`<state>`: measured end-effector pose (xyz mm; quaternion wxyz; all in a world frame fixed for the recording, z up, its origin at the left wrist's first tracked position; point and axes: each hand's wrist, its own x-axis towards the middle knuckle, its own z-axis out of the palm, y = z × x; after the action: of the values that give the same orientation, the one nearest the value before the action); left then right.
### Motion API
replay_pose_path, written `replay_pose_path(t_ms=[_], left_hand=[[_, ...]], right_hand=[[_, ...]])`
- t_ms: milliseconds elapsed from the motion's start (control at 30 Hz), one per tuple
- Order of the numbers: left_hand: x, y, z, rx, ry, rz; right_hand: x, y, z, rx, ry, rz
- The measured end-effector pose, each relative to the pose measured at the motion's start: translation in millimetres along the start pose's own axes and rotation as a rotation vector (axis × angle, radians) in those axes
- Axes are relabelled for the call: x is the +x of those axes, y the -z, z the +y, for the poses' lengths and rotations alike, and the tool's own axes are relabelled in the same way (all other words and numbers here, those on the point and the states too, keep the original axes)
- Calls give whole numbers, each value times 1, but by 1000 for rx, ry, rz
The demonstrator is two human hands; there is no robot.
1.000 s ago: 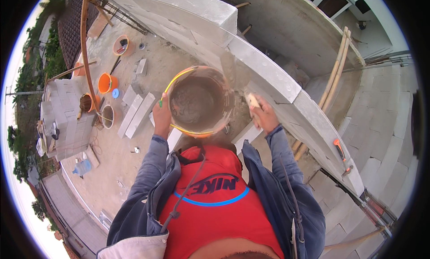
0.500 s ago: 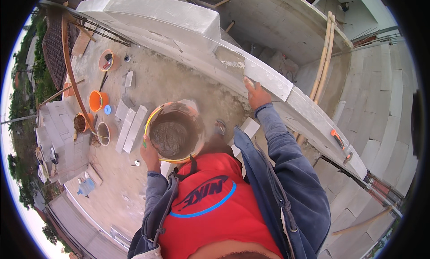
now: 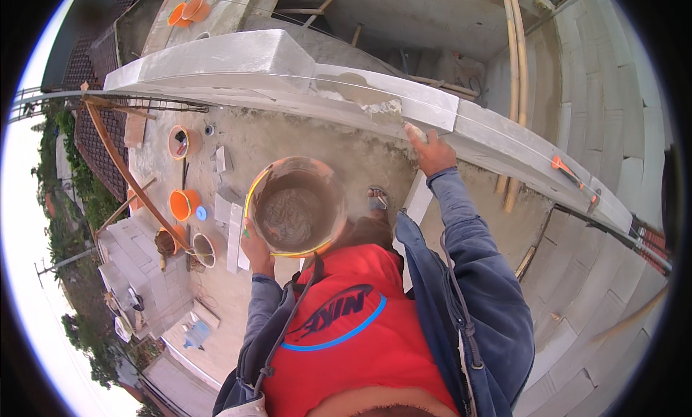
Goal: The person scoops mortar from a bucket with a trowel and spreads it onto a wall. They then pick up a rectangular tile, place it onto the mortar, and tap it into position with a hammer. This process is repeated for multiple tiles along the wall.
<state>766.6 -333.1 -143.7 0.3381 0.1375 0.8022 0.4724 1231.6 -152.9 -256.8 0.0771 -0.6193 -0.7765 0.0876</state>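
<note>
My left hand (image 3: 257,250) is closed on the near-left rim of an orange bucket (image 3: 331,191) with grey wet mortar (image 3: 287,214) inside. A yellow edge runs along the bucket's left side. At the wall of pale blocks (image 3: 425,103), my right hand (image 3: 435,152) is closed round the handle of a trowel, largely hidden by the fingers. Its mortar-smeared blade (image 3: 383,112) lies against the wall's near edge. Fresh mortar (image 3: 364,92) covers the wall top just left of it, beside a taller block (image 3: 277,56).
A string (image 3: 346,82) stretches along the wall top. An orange-handled tool (image 3: 566,169) rests on the wall at right. Bamboo poles (image 3: 517,78) lean beyond it. Several buckets, including an orange one (image 3: 184,204), stand on the left floor near stacked blocks (image 3: 148,269).
My view has shifted, showing more beyond the wall. The trowel blade now shows against the wall edge, and the mortar patch on the wall top looks larger. My left hand still holds the bucket.
</note>
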Motion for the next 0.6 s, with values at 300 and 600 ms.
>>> replay_pose_path(t_ms=[300,600], left_hand=[[-4,-61,29,24,-68,-212],[3,-77,23,40,-32,-233]], right_hand=[[-48,-31,34,65,-143,69],[-123,-37,38,151,-151,107]])
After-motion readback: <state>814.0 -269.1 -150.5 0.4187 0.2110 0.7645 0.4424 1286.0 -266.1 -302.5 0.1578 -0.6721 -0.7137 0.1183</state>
